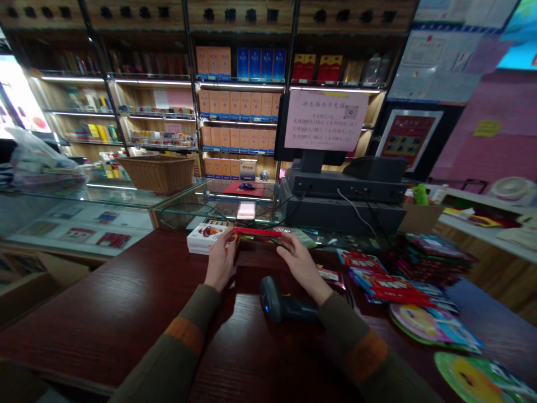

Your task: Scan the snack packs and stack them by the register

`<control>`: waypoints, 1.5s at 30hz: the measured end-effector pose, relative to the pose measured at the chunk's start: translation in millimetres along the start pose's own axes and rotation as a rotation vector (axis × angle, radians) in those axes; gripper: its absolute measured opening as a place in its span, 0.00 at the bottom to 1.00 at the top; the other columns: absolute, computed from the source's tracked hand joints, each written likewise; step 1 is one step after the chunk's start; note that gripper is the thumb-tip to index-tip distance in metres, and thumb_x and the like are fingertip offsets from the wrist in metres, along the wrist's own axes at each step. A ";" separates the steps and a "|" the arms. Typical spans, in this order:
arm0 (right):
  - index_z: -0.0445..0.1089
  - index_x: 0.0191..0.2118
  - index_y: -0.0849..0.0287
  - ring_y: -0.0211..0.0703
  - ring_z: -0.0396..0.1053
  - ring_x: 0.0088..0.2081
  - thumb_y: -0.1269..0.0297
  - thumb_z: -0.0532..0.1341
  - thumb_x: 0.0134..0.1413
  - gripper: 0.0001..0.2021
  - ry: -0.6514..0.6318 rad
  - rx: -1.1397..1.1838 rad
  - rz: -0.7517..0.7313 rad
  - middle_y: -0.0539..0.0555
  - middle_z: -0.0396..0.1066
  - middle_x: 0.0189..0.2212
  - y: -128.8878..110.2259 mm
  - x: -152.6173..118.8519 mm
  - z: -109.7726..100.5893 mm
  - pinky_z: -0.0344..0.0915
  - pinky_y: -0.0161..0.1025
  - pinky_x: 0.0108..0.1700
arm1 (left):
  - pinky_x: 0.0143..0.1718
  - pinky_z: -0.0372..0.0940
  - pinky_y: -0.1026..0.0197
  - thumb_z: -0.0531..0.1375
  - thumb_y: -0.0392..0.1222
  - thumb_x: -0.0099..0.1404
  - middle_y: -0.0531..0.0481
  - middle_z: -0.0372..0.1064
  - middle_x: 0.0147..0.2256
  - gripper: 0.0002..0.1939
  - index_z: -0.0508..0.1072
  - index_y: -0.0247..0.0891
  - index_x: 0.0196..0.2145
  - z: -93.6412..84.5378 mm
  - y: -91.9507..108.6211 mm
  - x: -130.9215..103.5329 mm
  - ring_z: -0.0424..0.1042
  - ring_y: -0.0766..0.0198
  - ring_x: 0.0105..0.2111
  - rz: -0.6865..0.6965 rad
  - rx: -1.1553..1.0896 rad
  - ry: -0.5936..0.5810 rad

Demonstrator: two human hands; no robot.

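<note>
Between my two hands a thin red flat item (258, 232) is held level and seen nearly edge-on, so its kind does not show. My left hand (220, 258) is closed on its left end, right beside a stack of white picture boxes or cards (203, 238). At the other end, the fingers of my right hand (300, 264) pinch the red item, thumb below. A black barcode scanner (279, 302) lies on the dark wooden counter (126, 313) under my right wrist.
Red snack-like packets (390, 286) and round colourful packages (432, 324) lie on the right. Beyond the counter stand a glass case (138, 204), a wicker basket (159, 170) and a till (344, 196) bearing a paper sign (323, 120). Boxed goods fill shelves behind.
</note>
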State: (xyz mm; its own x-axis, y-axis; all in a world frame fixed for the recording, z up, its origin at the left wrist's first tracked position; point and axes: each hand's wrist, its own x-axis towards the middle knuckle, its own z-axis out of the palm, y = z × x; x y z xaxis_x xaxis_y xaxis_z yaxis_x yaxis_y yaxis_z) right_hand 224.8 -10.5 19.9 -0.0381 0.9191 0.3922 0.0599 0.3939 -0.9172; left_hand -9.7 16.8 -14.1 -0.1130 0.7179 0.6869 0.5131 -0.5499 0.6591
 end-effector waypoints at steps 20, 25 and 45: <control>0.69 0.52 0.57 0.49 0.67 0.60 0.63 0.65 0.53 0.19 -0.449 -0.092 0.088 0.58 0.71 0.58 8.4 49.7 68.7 0.59 0.50 0.65 | 0.57 0.58 0.42 0.51 0.45 0.72 0.40 0.74 0.50 0.16 0.72 0.38 0.50 -51.5 -37.0 19.5 0.69 0.50 0.52 -0.321 0.602 0.200; 0.66 0.59 0.53 0.51 0.63 0.63 0.60 0.68 0.52 0.28 -0.515 -0.044 0.123 0.57 0.69 0.60 13.0 58.2 77.2 0.56 0.53 0.67 | 0.55 0.60 0.40 0.51 0.47 0.72 0.42 0.63 0.62 0.18 0.77 0.44 0.50 -55.5 -38.7 18.9 0.60 0.44 0.58 -0.370 0.707 0.274; 0.57 0.67 0.52 0.52 0.61 0.65 0.55 0.71 0.48 0.41 -0.597 -0.121 -0.002 0.57 0.65 0.63 26.0 71.7 103.6 0.51 0.52 0.69 | 0.60 0.57 0.39 0.50 0.40 0.70 0.36 0.62 0.61 0.20 0.77 0.40 0.53 -57.6 -62.2 17.7 0.60 0.43 0.59 -0.371 0.735 0.325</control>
State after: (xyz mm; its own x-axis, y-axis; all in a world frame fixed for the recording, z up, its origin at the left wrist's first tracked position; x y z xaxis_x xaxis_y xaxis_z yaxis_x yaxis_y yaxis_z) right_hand 120.3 64.5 16.9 -0.5892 0.7669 0.2544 0.1713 0.4263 -0.8882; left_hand -92.6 39.2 -25.4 -0.5595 0.5772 0.5948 0.7999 0.1881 0.5699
